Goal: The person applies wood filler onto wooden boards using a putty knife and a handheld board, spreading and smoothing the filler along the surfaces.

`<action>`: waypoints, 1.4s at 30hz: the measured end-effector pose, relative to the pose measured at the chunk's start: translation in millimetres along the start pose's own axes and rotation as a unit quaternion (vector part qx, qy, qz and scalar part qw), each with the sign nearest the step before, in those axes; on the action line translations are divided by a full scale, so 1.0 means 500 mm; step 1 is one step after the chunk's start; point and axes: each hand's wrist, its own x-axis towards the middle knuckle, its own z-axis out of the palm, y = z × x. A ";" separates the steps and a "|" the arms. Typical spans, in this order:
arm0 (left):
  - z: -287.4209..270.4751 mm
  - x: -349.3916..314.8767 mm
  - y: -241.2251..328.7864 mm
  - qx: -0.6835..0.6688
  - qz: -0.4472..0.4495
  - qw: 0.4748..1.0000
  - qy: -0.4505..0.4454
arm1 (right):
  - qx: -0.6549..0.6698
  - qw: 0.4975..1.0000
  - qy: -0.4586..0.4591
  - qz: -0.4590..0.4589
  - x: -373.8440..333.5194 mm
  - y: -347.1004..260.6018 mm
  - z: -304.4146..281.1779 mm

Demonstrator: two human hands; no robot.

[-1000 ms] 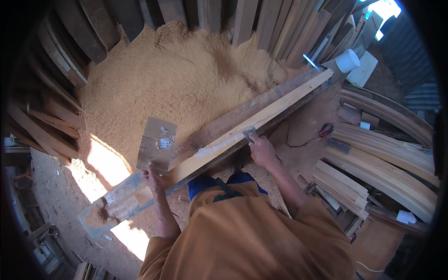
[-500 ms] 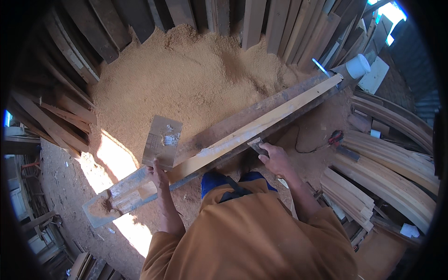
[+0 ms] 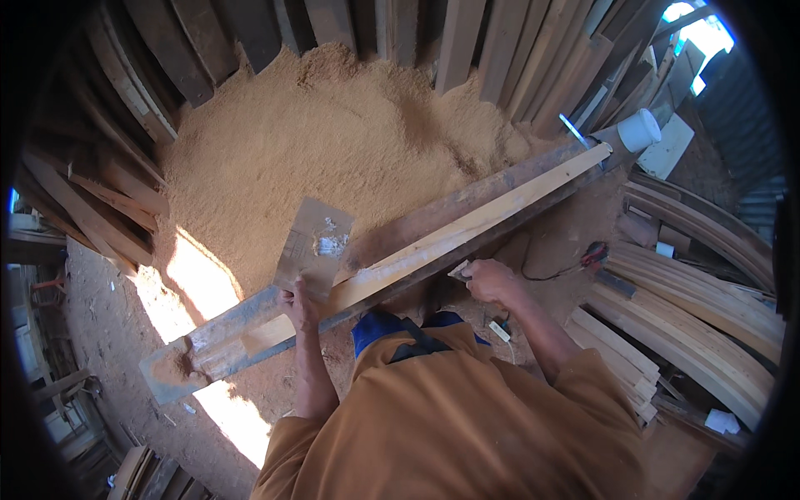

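A long pale plank [image 3: 467, 229] lies slantwise on a darker, weathered beam [image 3: 450, 204], from lower left to upper right. My left hand [image 3: 300, 302] grips the plank near its lower end, just below a flat grey-brown sheet [image 3: 315, 243] that rests on the beam. My right hand [image 3: 492, 279] is closed around a small pale block [image 3: 460, 268] held against the plank's near edge at mid-length. What the block is made of cannot be told. My orange-brown clothing fills the lower middle of the view.
A big heap of sawdust [image 3: 333, 158] rises behind the beam. Boards lean along the back wall [image 3: 467, 42]. Curved wooden strips [image 3: 708, 308] are stacked at right, by a white bucket [image 3: 640, 129] and a black cable with a red plug [image 3: 593, 254].
The view has shifted slightly, so more of the leaning boards shows. Both hands keep about the same places on the plank.
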 end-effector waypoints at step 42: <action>-0.023 -0.018 -0.033 0.026 0.025 0.999 0.025 | -0.017 0.947 0.077 -0.312 0.150 0.133 -0.080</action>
